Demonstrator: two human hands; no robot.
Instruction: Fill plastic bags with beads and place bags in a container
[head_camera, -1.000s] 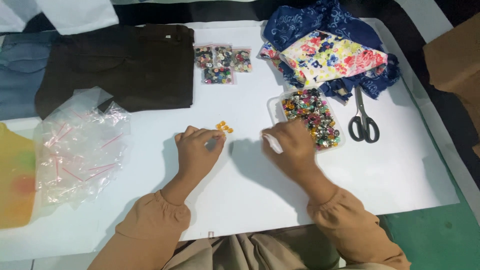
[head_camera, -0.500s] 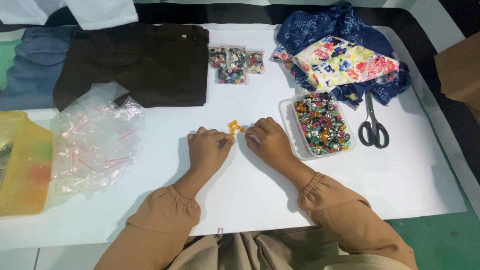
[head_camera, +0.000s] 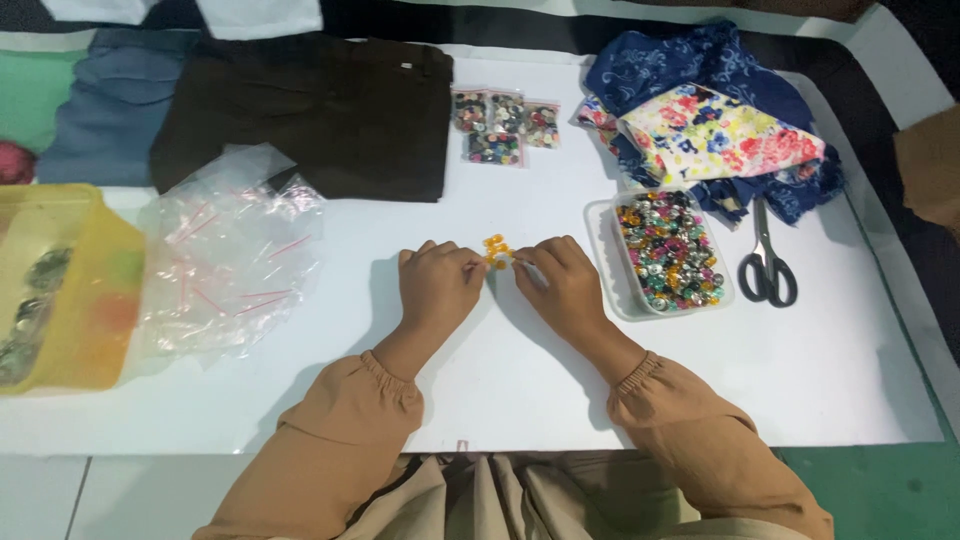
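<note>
Orange buttons (head_camera: 496, 249): a small cluster on the white table (head_camera: 520, 400), right between my two hands, at the middle of the work surface.
Left hand (head_camera: 437, 285): my fingers are curled close together, fingertips at the left edge of the cluster; I cannot tell whether they pinch a button.
Right hand (head_camera: 562, 282): fingers bent inward, tips touching the cluster's right edge; grip also unclear.
Clear tray (head_camera: 604, 222): just right of my right hand, filled with mixed coloured buttons.
Scissors (head_camera: 767, 262): beside the tray, to its right.
Small bags (head_camera: 503, 124): clear packets of buttons, further up the table.
Yellow tub (head_camera: 95, 320): far left, holding round greyish pieces.
Plastic bags (head_camera: 225, 260): empty clear heap next to the tub.
</note>
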